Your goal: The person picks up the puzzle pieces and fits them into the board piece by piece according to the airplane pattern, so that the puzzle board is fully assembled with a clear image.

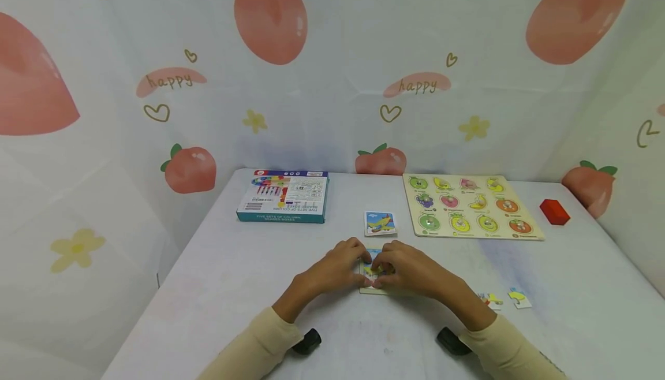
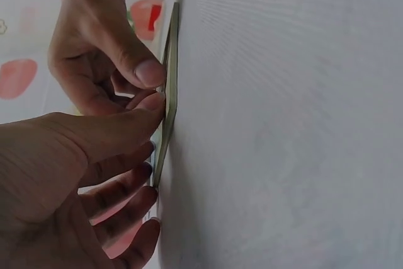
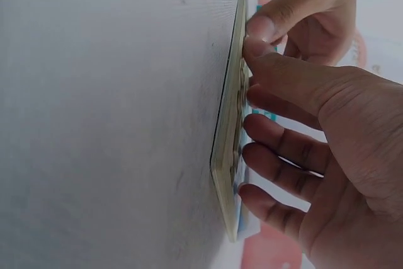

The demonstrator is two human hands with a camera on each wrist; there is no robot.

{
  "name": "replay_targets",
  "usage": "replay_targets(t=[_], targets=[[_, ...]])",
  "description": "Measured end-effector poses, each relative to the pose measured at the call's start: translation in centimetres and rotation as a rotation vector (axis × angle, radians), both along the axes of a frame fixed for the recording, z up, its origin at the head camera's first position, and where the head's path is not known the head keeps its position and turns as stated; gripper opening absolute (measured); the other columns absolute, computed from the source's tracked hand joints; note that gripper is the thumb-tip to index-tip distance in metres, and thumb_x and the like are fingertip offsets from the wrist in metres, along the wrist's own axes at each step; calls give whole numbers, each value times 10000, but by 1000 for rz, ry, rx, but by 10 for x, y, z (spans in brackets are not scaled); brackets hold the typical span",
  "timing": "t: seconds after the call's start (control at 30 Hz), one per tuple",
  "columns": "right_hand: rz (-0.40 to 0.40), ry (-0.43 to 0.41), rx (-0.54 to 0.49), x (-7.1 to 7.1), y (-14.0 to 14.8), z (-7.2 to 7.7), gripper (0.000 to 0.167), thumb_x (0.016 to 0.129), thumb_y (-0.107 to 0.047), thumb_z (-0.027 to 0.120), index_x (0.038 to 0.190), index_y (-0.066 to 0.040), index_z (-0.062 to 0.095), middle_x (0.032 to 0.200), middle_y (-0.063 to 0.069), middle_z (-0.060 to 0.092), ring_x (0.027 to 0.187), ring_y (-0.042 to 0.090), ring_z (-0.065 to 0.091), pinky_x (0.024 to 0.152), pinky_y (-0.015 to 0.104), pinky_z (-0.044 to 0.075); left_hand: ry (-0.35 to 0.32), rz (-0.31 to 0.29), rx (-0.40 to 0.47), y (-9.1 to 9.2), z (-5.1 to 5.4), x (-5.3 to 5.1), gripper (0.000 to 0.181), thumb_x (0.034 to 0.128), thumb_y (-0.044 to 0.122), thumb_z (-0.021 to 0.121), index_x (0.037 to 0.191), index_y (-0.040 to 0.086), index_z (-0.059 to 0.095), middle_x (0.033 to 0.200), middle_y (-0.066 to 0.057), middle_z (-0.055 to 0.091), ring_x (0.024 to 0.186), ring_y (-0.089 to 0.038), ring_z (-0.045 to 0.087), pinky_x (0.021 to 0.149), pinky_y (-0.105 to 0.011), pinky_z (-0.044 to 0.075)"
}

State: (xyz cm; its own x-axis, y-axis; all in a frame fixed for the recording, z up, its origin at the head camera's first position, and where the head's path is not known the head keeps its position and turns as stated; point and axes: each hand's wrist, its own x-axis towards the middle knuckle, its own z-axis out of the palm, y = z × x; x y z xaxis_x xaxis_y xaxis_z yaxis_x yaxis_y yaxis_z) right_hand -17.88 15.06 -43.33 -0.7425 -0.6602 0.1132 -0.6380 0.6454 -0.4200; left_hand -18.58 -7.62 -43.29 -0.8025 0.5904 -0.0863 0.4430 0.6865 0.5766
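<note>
A small jigsaw puzzle board with a blue and yellow picture lies flat before me. My left hand rests its thumb and fingertips at the board's left side. From the right, my right hand touches the board with bent fingers and its thumb. In the right wrist view, puzzle pieces sit slightly raised within the tray. Both thumbs meet near the board's front edge; no piece shows between the fingers. Just beyond lies a picture card with a yellow airplane. The hands partly hide the puzzle.
Loose puzzle pieces lie to the right, partly behind my right forearm. A wooden fruit board is at the back right, beside a red block. At the back left lies a flat box. A patterned curtain hangs behind the table.
</note>
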Motion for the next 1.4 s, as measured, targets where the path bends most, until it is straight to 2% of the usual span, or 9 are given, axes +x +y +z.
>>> replay_targets(t=[0.2, 0.37, 0.67, 1.13, 1.4], targets=[[4, -62, 4, 0, 4, 4, 226, 905, -257, 847, 1106, -164, 798, 969, -118, 659, 933, 64, 565, 848, 302, 526, 33, 16, -26, 3, 2, 2, 390, 911, 320, 859, 1226, 153, 702, 1282, 17, 591, 1189, -173, 528, 1070, -426, 460], [-18, -128, -19, 1, 18, 8, 221, 920, -211, 816, 1132, -155, 789, 1007, -125, 673, 998, 97, 587, 906, 341, 528, 31, 20, -15, 4, 3, 4, 373, 912, 324, 857, 1207, 163, 699, 1350, -1, 581, 1235, -195, 525, 1081, -456, 450], [-69, -56, 16, 11, 60, 8, 245, 919, -278, 826, 1143, -183, 798, 1059, -162, 687, 1033, 82, 579, 938, 375, 525, 16, 17, -16, 4, 4, 4, 313, 926, 293, 846, 1192, 189, 720, 1342, 8, 564, 1266, -195, 503, 1104, -467, 430], [-230, -81, 56, 40, 127, 11, 353, 874, -394, 863, 1168, -213, 789, 1016, -203, 665, 984, 70, 566, 849, 297, 534, 5, 16, -16, 1, 3, 4, 326, 944, 306, 826, 1232, 200, 718, 1368, 13, 551, 1280, -192, 488, 1108, -451, 436], [-291, -43, 35, 54, 158, 8, 389, 843, -428, 882, 1163, -227, 788, 1028, -213, 655, 981, 39, 552, 844, 294, 525, 11, 8, -10, 0, 0, 4, 334, 942, 317, 828, 1231, 189, 722, 1383, -4, 552, 1267, -204, 490, 1095, -458, 441]])
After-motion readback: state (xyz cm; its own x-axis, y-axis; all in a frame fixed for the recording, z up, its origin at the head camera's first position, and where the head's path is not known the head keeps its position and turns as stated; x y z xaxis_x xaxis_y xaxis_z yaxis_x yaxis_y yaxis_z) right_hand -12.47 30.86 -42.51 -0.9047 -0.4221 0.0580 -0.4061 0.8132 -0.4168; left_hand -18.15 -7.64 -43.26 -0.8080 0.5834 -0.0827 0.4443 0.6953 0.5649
